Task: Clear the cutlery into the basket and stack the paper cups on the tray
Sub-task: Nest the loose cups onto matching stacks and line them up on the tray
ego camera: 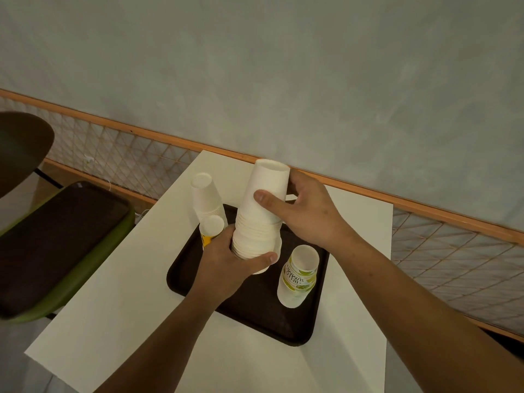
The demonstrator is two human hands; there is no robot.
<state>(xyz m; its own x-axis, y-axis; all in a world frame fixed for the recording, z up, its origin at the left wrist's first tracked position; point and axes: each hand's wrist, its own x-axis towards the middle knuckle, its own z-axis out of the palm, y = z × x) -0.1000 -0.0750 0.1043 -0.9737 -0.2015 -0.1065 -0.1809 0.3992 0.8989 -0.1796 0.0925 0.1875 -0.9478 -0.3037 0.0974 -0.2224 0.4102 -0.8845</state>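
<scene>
Over the middle of the dark tray (pixel 255 313), both hands hold a tall white cup stack (pixel 261 214), upside down and tilted. Left hand (pixel 226 265) grips the lower rim end, thumb across the front. Right hand (pixel 309 211) grips the top cup, thumb in front and fingers behind. Cannot tell if the stack's lower rim touches the tray. At the tray's far left corner stands a plain white stack (pixel 205 194), with a short yellow-print stack (pixel 211 226) just beside it on the near side. A green-print stack (pixel 299 276) stands by the tray's right edge. Tray sits on the white bench (pixel 113 307), toward its far edge. Green chair (pixel 56 251) off the bench's left edge.
</scene>
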